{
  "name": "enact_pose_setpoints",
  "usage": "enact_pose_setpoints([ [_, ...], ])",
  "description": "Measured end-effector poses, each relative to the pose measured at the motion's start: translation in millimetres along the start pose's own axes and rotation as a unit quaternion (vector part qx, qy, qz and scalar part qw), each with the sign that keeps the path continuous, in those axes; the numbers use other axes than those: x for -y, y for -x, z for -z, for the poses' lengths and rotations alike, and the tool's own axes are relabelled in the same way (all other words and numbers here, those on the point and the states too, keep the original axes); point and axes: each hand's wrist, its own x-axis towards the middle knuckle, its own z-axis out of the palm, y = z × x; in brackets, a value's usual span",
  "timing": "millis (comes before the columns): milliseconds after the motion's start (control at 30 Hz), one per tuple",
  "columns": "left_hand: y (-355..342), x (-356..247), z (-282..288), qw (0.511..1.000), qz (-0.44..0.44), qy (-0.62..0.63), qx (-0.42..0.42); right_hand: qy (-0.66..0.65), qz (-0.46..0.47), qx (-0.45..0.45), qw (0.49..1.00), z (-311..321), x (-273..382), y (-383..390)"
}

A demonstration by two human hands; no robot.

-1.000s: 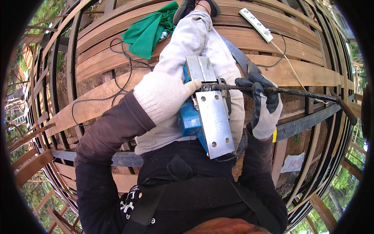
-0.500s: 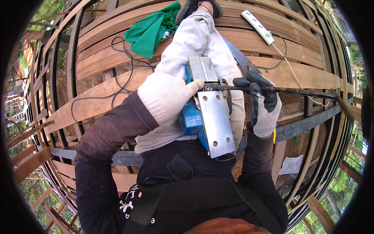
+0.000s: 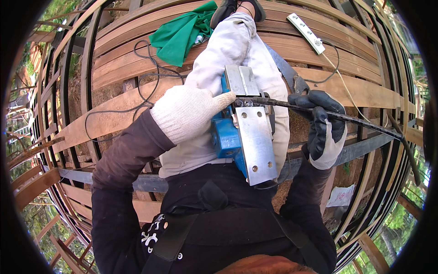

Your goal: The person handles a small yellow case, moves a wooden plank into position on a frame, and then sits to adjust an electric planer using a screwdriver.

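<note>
An electric planer (image 3: 258,144) lies upside down across my lap, blue body to the left, metal sole facing up. My left hand (image 3: 182,112), in a cream knitted glove, is closed on its left side. The thumb points at the cutter drum (image 3: 246,103) in the gap between the sole plates; the other fingers are mostly hidden. My right hand (image 3: 326,125), in a black-coated glove, is closed around a long dark T-handle wrench (image 3: 365,122). Its left tip meets the small bolts at the drum, and its crossbar stands out at the far right.
A handsaw (image 3: 280,66) lies by my right leg. Beyond are a green cloth (image 3: 180,39) and a white power strip (image 3: 305,32) on wooden deck boards (image 3: 292,50). A black cable (image 3: 148,89) loops at left. Open gaps between joists show soil, with a paper scrap (image 3: 341,195) at right.
My right hand has moved right and slightly down along the wrench. The wrench's outer end has dropped, and its crossbar has turned. My left hand stays on the planer.
</note>
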Motion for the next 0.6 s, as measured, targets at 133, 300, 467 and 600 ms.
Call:
enact_pose_setpoints([
  [133, 2, 1, -3, 1.000, 0.001, 0.024, -0.017, 0.022, -0.036, -0.047, 0.998, -20, -19, 5],
  [300, 3, 2, -3, 0.999, 0.005, 0.038, -0.022, 0.001, -0.039, -0.016, 0.999, -33, -18, 2],
  [467, 4, 0, 2, 1.000, 0.014, 0.025, 0.005, -0.004, -0.049, 0.050, 0.998, -27, -15, 0],
  [600, 3, 2, -3, 1.000, 0.002, 0.021, -0.013, -0.012, -0.068, 0.036, 0.997, -34, -11, -1],
])
